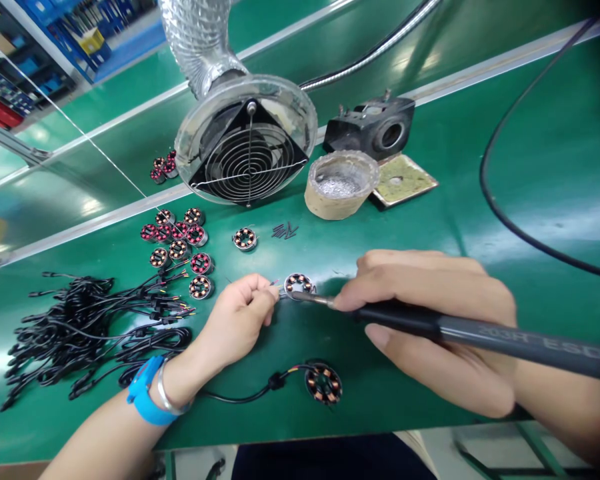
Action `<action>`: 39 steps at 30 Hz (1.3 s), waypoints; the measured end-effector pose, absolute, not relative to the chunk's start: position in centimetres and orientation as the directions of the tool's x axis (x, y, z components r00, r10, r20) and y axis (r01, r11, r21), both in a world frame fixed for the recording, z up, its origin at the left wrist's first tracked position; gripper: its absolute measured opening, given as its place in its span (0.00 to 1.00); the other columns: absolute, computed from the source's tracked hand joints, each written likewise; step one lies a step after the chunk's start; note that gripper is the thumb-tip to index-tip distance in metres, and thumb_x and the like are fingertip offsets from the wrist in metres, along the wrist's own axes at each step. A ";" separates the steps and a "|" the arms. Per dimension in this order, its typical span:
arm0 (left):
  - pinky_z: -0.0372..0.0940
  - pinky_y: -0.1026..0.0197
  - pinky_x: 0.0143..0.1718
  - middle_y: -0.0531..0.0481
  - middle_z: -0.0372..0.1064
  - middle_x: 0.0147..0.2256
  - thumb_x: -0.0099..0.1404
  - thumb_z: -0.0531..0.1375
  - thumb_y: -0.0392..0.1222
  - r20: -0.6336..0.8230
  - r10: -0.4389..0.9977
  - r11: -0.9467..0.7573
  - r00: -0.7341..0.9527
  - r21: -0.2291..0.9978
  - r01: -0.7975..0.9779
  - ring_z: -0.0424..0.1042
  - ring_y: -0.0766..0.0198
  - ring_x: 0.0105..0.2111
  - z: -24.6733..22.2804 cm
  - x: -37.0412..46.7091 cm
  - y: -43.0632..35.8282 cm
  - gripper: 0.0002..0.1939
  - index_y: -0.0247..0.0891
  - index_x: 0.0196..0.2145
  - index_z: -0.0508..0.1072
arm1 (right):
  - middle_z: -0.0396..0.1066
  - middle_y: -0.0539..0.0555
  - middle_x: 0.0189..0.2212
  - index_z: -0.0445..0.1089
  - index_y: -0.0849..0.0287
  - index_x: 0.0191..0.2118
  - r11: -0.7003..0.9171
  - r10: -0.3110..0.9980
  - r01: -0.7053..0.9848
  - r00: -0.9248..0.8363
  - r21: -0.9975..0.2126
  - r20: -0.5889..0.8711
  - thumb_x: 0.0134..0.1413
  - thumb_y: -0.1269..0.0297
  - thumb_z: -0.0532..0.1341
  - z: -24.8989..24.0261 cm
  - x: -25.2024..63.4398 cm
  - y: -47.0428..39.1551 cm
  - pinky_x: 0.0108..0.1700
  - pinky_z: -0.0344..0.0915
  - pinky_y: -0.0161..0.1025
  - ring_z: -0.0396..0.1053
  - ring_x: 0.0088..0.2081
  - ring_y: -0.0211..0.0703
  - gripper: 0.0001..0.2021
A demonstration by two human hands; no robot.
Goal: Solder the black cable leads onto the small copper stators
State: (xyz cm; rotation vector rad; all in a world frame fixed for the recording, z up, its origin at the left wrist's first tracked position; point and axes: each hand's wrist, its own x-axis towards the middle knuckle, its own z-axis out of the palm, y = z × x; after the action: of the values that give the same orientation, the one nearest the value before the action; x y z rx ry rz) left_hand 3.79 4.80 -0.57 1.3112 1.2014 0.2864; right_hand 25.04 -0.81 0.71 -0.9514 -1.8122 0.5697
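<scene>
My right hand (430, 320) grips a black soldering iron (480, 333), its metal tip at the near edge of a ring-shaped copper coil stator (299, 284). Just left of that stator, my left hand (245, 313) pinches a thin wire at the stator's side; the fingertips partly hide it. A blue wrist strap (153, 393) and a metal bangle are on my left wrist. Nearer to me lies another stator (323, 383), joined to a black cable (245, 399). Behind the hands are a single stator (245, 239) and several short dark tubes (285, 231).
A round fume extractor fan (250, 153) with a silver duct (197, 40) stands at the back. Right of it are a tub (340, 187), a black stand (373, 127) and a yellowish sponge (403, 180). Stators (195, 235) and black cables (85, 320) cover the left; a cord (490, 187) hangs right.
</scene>
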 end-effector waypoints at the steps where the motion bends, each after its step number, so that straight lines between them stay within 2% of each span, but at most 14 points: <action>1: 0.46 0.68 0.19 0.60 0.55 0.18 0.66 0.55 0.49 -0.505 0.753 0.313 0.421 0.838 0.446 0.48 0.74 0.17 -0.6 3.8 4.8 0.17 0.38 0.24 0.61 | 0.66 0.50 0.22 0.70 0.55 0.38 0.581 0.813 0.357 -0.220 -0.731 0.539 0.48 0.76 0.55 0.7 25.0 -0.8 0.23 0.61 0.39 0.61 0.21 0.38 0.13; 12: 0.47 0.68 0.19 0.60 0.55 0.18 0.66 0.54 0.49 -0.492 0.755 0.286 0.433 0.842 0.458 0.49 0.73 0.17 -0.5 3.7 4.7 0.16 0.38 0.24 0.61 | 0.65 0.48 0.22 0.68 0.55 0.38 0.602 0.798 0.371 -0.245 -0.707 0.550 0.51 0.75 0.54 0.5 24.8 -1.2 0.24 0.58 0.38 0.60 0.21 0.36 0.11; 19: 0.46 0.68 0.19 0.60 0.55 0.18 0.66 0.55 0.49 -0.498 0.753 0.295 0.430 0.840 0.456 0.49 0.74 0.17 -0.6 3.7 4.8 0.16 0.38 0.24 0.61 | 0.63 0.49 0.19 0.69 0.54 0.34 0.557 0.820 0.394 -0.120 -0.731 0.560 0.49 0.74 0.55 1.4 24.5 -1.2 0.22 0.57 0.40 0.59 0.19 0.38 0.09; 24: 0.46 0.69 0.19 0.60 0.55 0.18 0.66 0.55 0.49 -0.506 0.754 0.303 0.419 0.834 0.461 0.48 0.74 0.17 -0.7 3.7 4.8 0.17 0.38 0.24 0.61 | 0.64 0.50 0.21 0.69 0.55 0.35 0.554 0.815 0.425 -0.099 -0.716 0.572 0.49 0.75 0.55 1.7 24.9 -1.0 0.24 0.57 0.40 0.58 0.21 0.38 0.10; 32: 0.46 0.69 0.18 0.60 0.55 0.18 0.66 0.54 0.49 -0.502 0.752 0.307 0.428 0.841 0.446 0.48 0.74 0.17 -0.7 3.6 4.8 0.16 0.38 0.24 0.61 | 0.66 0.49 0.22 0.68 0.55 0.37 0.619 0.785 0.370 -0.246 -0.693 0.569 0.50 0.75 0.54 0.4 24.9 -1.0 0.23 0.56 0.39 0.58 0.20 0.37 0.11; 39: 0.46 0.69 0.18 0.60 0.55 0.18 0.66 0.54 0.49 -0.497 0.750 0.303 0.437 0.845 0.441 0.48 0.74 0.17 -0.8 3.7 4.7 0.16 0.38 0.25 0.61 | 0.66 0.49 0.23 0.67 0.55 0.37 0.632 0.774 0.385 -0.266 -0.673 0.575 0.50 0.76 0.54 0.3 24.8 -1.0 0.24 0.55 0.39 0.59 0.20 0.37 0.12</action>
State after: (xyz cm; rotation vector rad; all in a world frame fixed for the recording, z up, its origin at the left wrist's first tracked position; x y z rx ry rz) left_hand 3.66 4.75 -0.75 1.3260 1.1858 0.2859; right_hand 24.81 -0.98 0.25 -0.9215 -1.8806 0.5013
